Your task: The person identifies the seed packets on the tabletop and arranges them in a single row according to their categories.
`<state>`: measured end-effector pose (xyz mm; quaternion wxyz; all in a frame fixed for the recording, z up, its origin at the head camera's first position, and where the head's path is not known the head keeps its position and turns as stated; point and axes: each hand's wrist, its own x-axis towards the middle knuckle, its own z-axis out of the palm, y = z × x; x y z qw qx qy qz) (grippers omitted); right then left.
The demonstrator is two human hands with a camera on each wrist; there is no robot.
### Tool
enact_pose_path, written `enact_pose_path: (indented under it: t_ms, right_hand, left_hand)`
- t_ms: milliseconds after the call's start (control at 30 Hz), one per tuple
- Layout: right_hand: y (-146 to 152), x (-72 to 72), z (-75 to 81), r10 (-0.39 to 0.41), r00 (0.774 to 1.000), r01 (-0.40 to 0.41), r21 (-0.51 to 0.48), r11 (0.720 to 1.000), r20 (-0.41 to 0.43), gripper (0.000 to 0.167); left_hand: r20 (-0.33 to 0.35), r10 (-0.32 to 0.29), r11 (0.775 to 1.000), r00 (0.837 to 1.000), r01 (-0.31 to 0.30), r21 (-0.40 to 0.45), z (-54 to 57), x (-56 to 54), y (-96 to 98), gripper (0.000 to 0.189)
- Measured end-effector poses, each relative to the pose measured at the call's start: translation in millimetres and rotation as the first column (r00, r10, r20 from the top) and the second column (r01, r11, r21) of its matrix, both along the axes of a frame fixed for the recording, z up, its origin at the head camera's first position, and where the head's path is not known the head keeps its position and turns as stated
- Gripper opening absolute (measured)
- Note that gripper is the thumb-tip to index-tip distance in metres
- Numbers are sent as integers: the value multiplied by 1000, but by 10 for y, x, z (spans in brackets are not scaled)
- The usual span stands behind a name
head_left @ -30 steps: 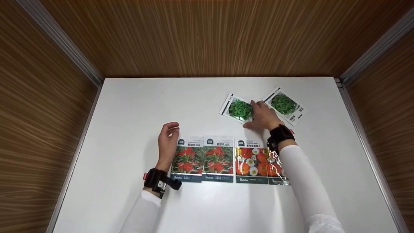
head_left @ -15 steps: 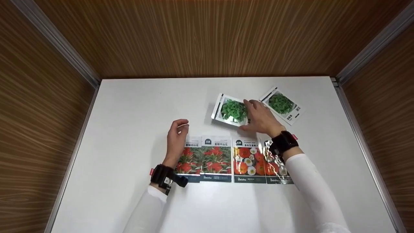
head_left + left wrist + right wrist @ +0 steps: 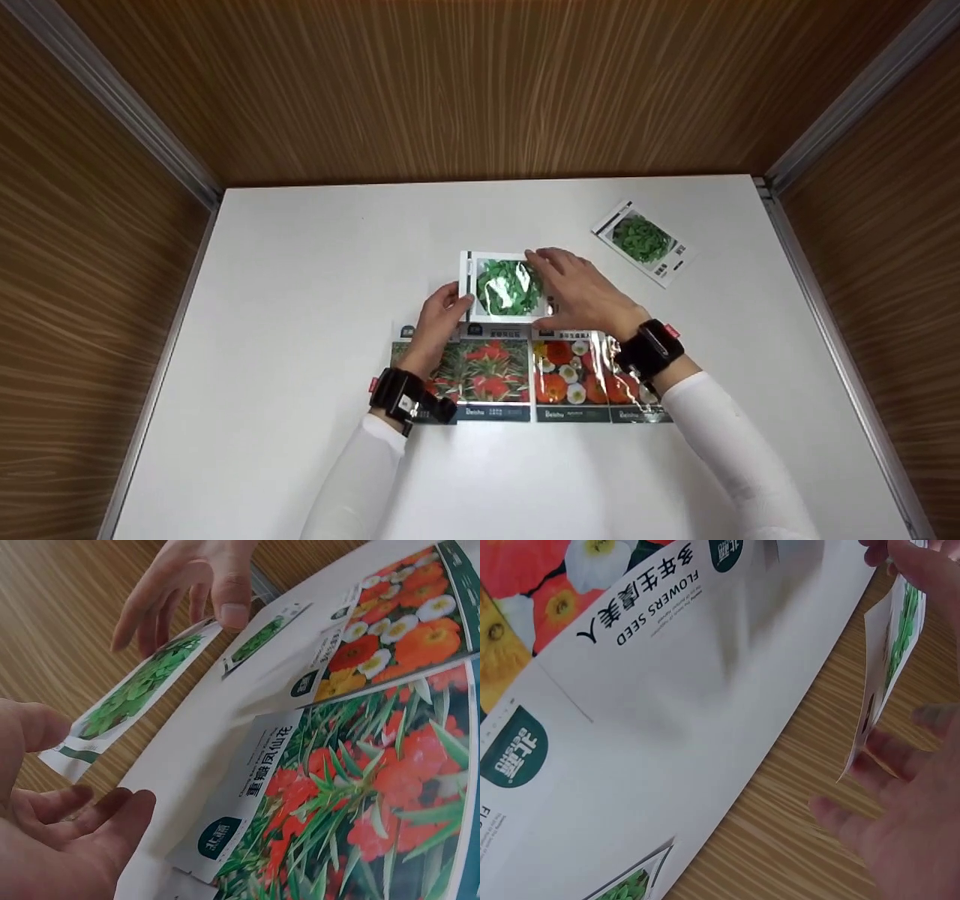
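So at this point you had the green-leaf packet between both hands, up off the table, just beyond the row of flower packets. From the head view its long axis ran pretty much left to right, printed face up toward you with a lot of glare on the leaves. The end with the dark strip pointed left and the end with the small print pointed right, partly covered by your fingers.

Your left hand pinched the strip end, thumb over the front and fingers behind. Your right hand gripped the other end across its width, thumb at the near edge and fingers at the far one. Both wrist views showed the packet clear of the table and tilted, not lying flat.

The other green packet lay farther right, strip end toward the back left, long axis diagonal. Closest to you were two red-flower packets, the left one partly hidden by your arm, then two poppy packets to their right, all with long axes pointing away from you. Behind the table stood a wood-grain panel.
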<state>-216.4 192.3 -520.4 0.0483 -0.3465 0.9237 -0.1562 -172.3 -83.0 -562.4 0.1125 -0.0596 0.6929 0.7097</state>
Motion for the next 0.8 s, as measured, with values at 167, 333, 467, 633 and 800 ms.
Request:
enact_pose_path:
  t_ms: [167, 333, 467, 633, 800]
  right_hand:
    - [-6, 27, -16, 30, 1000, -29, 30, 999, -4, 117]
    - [13, 34, 4, 33, 999, -32, 67, 997, -7, 120]
    - [43, 28, 29, 5, 999, -3, 70, 998, -33, 121]
    - [85, 64, -16, -132, 990, 124, -136, 983, -52, 99]
    - [-32, 176, -136, -314, 949, 275, -413, 868, -27, 73]
  left_hand:
    - [-1, 27, 998, 1000, -27, 51, -65, 7, -10, 34]
    - [-5, 42, 994, 999, -41, 100, -87, 18, 13, 24]
    - [-6, 86, 986, 996, -84, 147, -93, 32, 48, 21]
    - [34, 178, 942, 983, -180, 284, -63, 64, 133, 22]
    - [111, 234, 849, 966, -259, 461, -32, 93, 248, 33]
